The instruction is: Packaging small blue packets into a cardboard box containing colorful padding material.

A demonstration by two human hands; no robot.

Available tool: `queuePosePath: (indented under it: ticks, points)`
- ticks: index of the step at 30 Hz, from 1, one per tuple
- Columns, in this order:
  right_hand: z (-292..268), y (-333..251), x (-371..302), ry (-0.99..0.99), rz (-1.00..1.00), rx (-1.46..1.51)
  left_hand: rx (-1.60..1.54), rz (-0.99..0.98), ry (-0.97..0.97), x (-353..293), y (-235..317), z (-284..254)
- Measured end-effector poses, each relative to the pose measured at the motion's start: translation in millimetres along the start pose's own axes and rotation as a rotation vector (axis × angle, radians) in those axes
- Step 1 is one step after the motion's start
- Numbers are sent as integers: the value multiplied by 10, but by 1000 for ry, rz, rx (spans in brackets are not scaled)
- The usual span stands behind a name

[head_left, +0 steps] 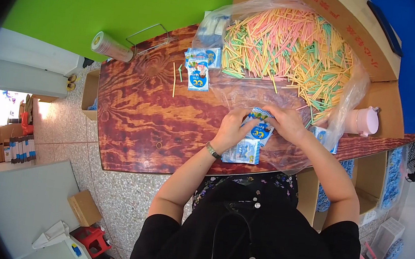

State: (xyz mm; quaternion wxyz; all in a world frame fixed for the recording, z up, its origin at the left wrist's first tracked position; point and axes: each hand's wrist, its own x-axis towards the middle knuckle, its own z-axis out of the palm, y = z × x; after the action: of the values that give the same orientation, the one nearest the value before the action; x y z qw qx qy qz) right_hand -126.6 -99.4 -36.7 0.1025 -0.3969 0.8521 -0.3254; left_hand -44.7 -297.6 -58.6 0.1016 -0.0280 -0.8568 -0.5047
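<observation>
Between my two hands is a small blue-and-white packet (261, 131) with a cartoon print. My left hand (232, 131) grips its left side, thumb across the front. My right hand (289, 125) has its fingers closed at the packet's upper right edge. Whether the packet's top is sealed is hidden by my fingers. Just below, near the table's front edge, similar packets (242, 152) lie overlapping. Beyond my hands spreads a large heap of thin pink, yellow and green sticks (291, 49) on a clear plastic bag (350, 97).
More packets (199, 76) lie left of the heap, beside a few loose sticks (175, 80). A stack of cups (114, 48) and a wire stand (149, 36) are at the far left. A cardboard box (383, 90) and pink lidded cup (364, 121) stand right on the wooden table (136, 126).
</observation>
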Motion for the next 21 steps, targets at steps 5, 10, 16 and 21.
queuePosePath:
  ticks: [5, 10, 16, 21]
  points:
    - [-51, 112, -28, -83, 119, -176, 229, -72, -213, -29, -136, 39]
    - [-565, -104, 82, 24, 177, 160, 339, 33, 69, 60, 251, -95]
    - [-493, -362, 267, -3, 154, 391, -275, -321, -306, 116, 242, -155]
    - [-424, -501, 483, -70, 185, 464, -318, -243, -63, 51, 55, -197]
